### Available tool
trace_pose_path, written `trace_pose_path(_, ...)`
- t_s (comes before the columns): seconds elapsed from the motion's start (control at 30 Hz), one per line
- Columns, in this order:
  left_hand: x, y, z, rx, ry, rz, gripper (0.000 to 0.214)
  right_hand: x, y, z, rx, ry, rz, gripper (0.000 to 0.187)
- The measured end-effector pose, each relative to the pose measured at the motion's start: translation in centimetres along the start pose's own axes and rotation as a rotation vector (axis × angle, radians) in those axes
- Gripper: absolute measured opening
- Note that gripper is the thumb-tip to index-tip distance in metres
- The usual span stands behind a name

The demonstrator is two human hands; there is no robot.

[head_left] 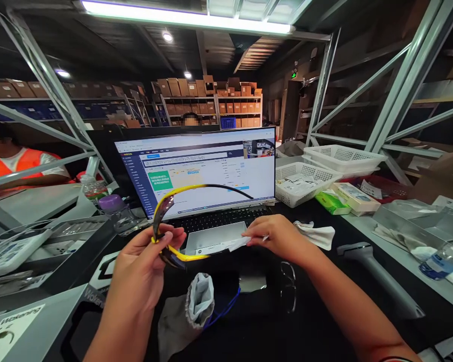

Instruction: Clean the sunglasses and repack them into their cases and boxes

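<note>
My left hand (pixel 140 259) pinches a pair of yellow and black sports sunglasses (pixel 161 210) at the lens side, one temple arm reaching out in front of the monitor. Over a shallow white open box (pixel 215 235), the fingers of my right hand (pixel 275 234) are closed on a small white slip (pixel 239 244), whose material I cannot make out. Below lies a grey drawstring pouch (pixel 177 315) with a pale lining and blue cord. Beside it are a small shiny flat piece (pixel 252 283) and a clear, thin glasses-like item (pixel 288 286). A white cloth (pixel 320 235) lies beyond my right wrist.
A monitor (pixel 211 171) and keyboard (pixel 226 218) stand ahead. To the right are a barcode scanner (pixel 379 279), white baskets (pixel 300 193) and a plastic bottle (pixel 443 262). A purple-lidded bottle (pixel 117 213) and grey box (pixel 33 327) are left. A person in an orange vest (pixel 26 163) sits far left.
</note>
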State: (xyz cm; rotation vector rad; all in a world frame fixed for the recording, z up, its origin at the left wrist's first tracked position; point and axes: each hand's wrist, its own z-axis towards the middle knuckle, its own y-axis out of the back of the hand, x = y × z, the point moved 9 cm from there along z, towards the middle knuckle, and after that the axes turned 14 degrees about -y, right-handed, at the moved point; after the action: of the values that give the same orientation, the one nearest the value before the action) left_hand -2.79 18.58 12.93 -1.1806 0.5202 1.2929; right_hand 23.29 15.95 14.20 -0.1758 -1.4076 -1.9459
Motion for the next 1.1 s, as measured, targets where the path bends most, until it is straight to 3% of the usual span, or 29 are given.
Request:
trace_pose_path(0.2,1.9,-1.0,-0.8,-0.046,0.102,-0.109,0.027,4.5,0.2,-2.0,-0.329,0.273,-0.56,0.016)
trace_pose_path(0.3,3.3,-1.5,-1.6,-0.088,0.224,-0.157,0.011,6.6,0.3,-3.4,-0.513,0.308,-0.733,0.025)
trace_pose_path(0.37,4.3,-2.1,-2.3,-0.096,0.315,-0.194,0.007,7.5,-0.3,-4.0,-0.569,0.291,-0.773,0.026)
trace_pose_path(0.53,5.6,-3.8,-4.1,-0.084,0.467,-0.304,0.02,9.2,-3.0,-4.8,-0.532,0.367,-0.761,0.019)
trace_pose_path(0.7,5.4,-4.7,-5.4,-0.069,0.537,-0.37,0.029,10.8,-2.8,-5.5,-0.658,0.486,-0.645,0.015)
trace_pose_path(0.83,5.1,-4.9,-5.7,-0.002,0.534,-0.357,0.026,10.6,-2.5,-5.2,-0.627,0.458,-0.539,0.018)
trace_pose_path(0.93,5.1,-5.1,-5.6,0.085,0.492,-0.305,0.021,9.2,-1.9,-4.4,-0.56,0.401,-0.326,0.021)
trace_pose_path(1.03,5.3,-5.4,-5.8,0.208,0.462,-0.229,0.017,8.2,-2.2,-3.7,-0.402,0.432,-0.117,0.02)
trace_pose_path(1.1,5.2,-5.6,-5.7,0.281,0.41,-0.165,0.024,7.8,-2.9,-3.4,-0.256,0.442,-0.097,0.021)
